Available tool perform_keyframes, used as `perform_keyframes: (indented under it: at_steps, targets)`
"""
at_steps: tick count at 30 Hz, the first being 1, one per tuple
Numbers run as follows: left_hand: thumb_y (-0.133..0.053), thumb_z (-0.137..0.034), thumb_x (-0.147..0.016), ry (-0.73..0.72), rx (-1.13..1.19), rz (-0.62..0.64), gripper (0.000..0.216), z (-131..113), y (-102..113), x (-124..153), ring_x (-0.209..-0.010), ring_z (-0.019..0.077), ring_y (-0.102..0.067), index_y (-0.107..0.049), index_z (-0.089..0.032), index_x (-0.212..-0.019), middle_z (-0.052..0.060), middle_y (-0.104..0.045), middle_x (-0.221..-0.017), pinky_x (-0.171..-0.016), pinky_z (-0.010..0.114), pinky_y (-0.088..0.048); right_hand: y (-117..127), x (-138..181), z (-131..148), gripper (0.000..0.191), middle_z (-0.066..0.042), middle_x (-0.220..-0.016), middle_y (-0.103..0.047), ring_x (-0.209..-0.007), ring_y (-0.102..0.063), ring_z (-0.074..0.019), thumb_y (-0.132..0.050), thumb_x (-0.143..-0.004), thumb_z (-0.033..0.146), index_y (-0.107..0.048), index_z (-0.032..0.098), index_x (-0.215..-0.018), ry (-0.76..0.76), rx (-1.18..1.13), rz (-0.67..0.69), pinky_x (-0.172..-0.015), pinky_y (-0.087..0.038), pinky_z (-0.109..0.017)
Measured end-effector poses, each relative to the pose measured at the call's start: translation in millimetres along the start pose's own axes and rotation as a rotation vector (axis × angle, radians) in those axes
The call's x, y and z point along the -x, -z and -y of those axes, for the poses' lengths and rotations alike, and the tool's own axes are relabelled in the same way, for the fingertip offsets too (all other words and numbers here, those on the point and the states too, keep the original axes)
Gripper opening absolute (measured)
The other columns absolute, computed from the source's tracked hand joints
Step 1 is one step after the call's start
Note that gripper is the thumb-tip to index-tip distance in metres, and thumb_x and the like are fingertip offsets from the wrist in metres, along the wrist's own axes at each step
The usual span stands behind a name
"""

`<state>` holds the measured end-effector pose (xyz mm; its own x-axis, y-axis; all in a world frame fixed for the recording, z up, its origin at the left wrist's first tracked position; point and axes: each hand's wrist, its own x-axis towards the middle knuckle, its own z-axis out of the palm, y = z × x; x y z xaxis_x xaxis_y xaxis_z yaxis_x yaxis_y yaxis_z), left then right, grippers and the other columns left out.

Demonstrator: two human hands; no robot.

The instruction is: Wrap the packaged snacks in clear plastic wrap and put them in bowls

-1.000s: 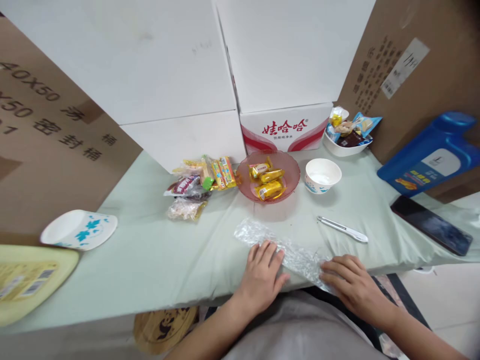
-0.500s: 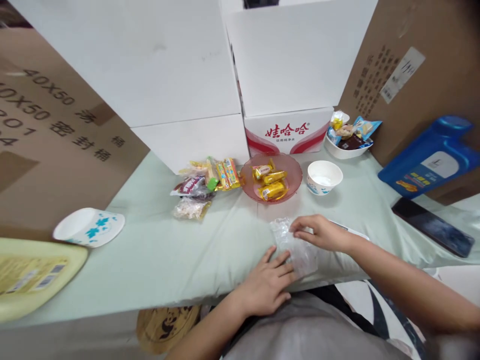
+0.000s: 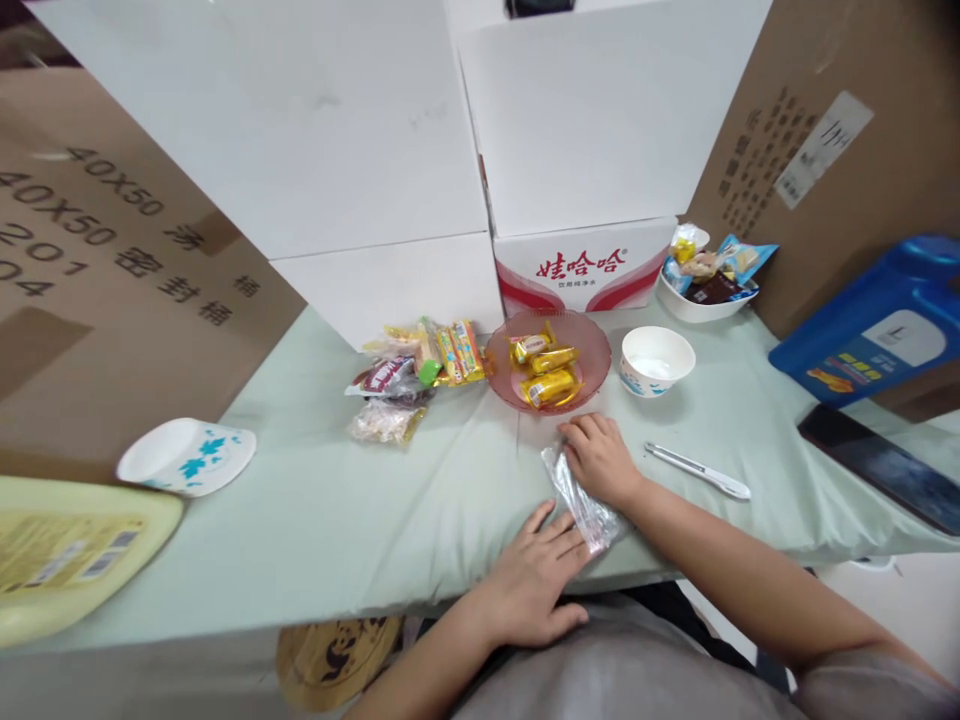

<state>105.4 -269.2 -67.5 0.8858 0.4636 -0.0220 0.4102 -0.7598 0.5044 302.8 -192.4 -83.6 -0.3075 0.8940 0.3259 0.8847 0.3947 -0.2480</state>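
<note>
A clear plastic bag [image 3: 586,508] lies on the cloth-covered table near its front edge, folded into a narrow strip. My left hand [image 3: 531,572] rests flat, fingers spread, with the fingertips touching the bag's lower left side. At the far end of the bag, my right hand [image 3: 600,462] has its fingers bent together and closed on the plastic. Just beyond that hand stands a pink glass bowl [image 3: 600,375] with several gold-wrapped snacks [image 3: 551,385]. A white utility knife [image 3: 697,470] lies to the right of my right hand.
Packaged snacks [image 3: 390,375] are piled left of the bowl. A paper cup [image 3: 656,362] and a white dish [image 3: 701,308] of snacks stand right. Another paper cup [image 3: 196,462] lies tipped at left. A blue bottle [image 3: 862,335], phone [image 3: 885,465], yellow bottle [image 3: 82,560] and boxes [image 3: 360,130] surround.
My right hand has moved forward and slightly left over the bag, which now looks narrower and folded. The utility knife, mostly hidden before, now shows. My left hand stays nearly in place.
</note>
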Motion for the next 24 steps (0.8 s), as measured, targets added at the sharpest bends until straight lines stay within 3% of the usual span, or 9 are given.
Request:
perform_keyframes:
  at_steps: [4,7,9,12,15,18,20,22,24]
  targets:
    - [-0.062,-0.05,-0.082,0.005,-0.02,0.002,0.069,-2,1,0,-0.138,0.0291,-0.037,-0.041,-0.022,-0.142,0.009,-0.054,-0.139,-0.12,0.052,-0.011,7,-4,-10,0.02,-0.014,-0.102,-0.062,-0.099,-0.048,-0.0295,-0.053,-0.09,0.024,-0.063,0.015,-0.104,-0.097,0.051,-0.112,-0.083,-0.037,-0.041]
    - [-0.061,-0.05,-0.083,0.008,0.013,0.019,0.071,-3,5,-1,-0.138,0.0296,-0.036,-0.037,-0.025,-0.145,0.008,-0.051,-0.142,-0.119,0.053,-0.011,18,-1,-9,0.017,-0.011,-0.096,-0.063,-0.093,-0.051,-0.0247,-0.05,-0.093,0.025,-0.063,0.017,-0.1,-0.005,-0.096,-0.195,-0.082,-0.039,-0.037]
    - [-0.061,-0.05,-0.083,0.011,0.03,0.026,0.071,-3,7,-2,-0.139,0.0298,-0.035,-0.036,-0.026,-0.145,0.008,-0.051,-0.142,-0.119,0.054,-0.011,21,5,-4,0.018,-0.008,-0.088,-0.063,-0.086,-0.053,-0.0209,-0.046,-0.095,0.024,-0.063,0.018,-0.097,0.106,-0.18,-0.141,-0.078,-0.041,-0.033]
    - [-0.063,-0.05,-0.081,0.0,0.038,0.003,0.07,-1,4,-2,-0.137,0.0299,-0.038,-0.041,-0.022,-0.142,0.009,-0.056,-0.136,-0.119,0.055,-0.012,15,12,6,0.018,-0.006,-0.081,-0.062,-0.079,-0.054,-0.0193,-0.045,-0.096,0.022,-0.062,0.018,-0.093,0.186,-0.129,0.037,-0.071,-0.04,-0.03]
    - [-0.061,-0.037,-0.084,-0.005,0.048,-0.149,0.054,-1,-4,2,-0.133,0.0285,-0.044,-0.048,-0.02,-0.134,0.01,-0.06,-0.13,-0.117,0.053,-0.023,7,13,13,0.016,-0.007,-0.085,-0.062,-0.081,-0.055,-0.0198,-0.047,-0.095,0.021,-0.062,0.017,-0.091,0.142,-0.028,0.138,-0.072,-0.04,-0.03]
    - [-0.052,-0.021,-0.089,0.047,0.064,-0.447,0.034,0,-4,7,-0.124,0.0252,-0.051,-0.055,-0.017,-0.123,0.013,-0.06,-0.126,-0.106,0.044,-0.043,3,13,14,0.015,-0.007,-0.086,-0.062,-0.082,-0.056,-0.0198,-0.047,-0.094,0.02,-0.061,0.016,-0.091,0.122,0.0,0.158,-0.073,-0.039,-0.03]
    - [-0.048,-0.018,-0.09,0.093,0.077,-0.587,0.029,1,4,7,-0.115,0.0229,-0.056,-0.056,-0.016,-0.118,0.014,-0.061,-0.119,-0.098,0.04,-0.049,3,13,14,0.015,-0.007,-0.086,-0.062,-0.083,-0.055,-0.0199,-0.046,-0.094,0.02,-0.061,0.017,-0.091,0.12,0.004,0.152,-0.073,-0.039,-0.03]
    - [-0.047,-0.019,-0.092,0.092,0.072,-0.583,0.026,7,15,2,-0.11,0.0219,-0.057,-0.059,-0.016,-0.115,0.013,-0.063,-0.114,-0.097,0.039,-0.049,2,13,13,0.015,-0.007,-0.086,-0.062,-0.083,-0.055,-0.02,-0.046,-0.094,0.019,-0.061,0.017,-0.092,0.115,0.0,0.15,-0.074,-0.039,-0.03]
    - [-0.047,-0.023,-0.093,0.036,0.03,-0.47,0.024,17,26,-8,-0.113,0.0228,-0.055,-0.062,-0.017,-0.111,0.011,-0.063,-0.114,-0.099,0.041,-0.046,3,12,13,0.014,-0.007,-0.087,-0.061,-0.083,-0.055,-0.0199,-0.047,-0.094,0.019,-0.061,0.017,-0.093,0.109,-0.011,0.162,-0.074,-0.04,-0.03]
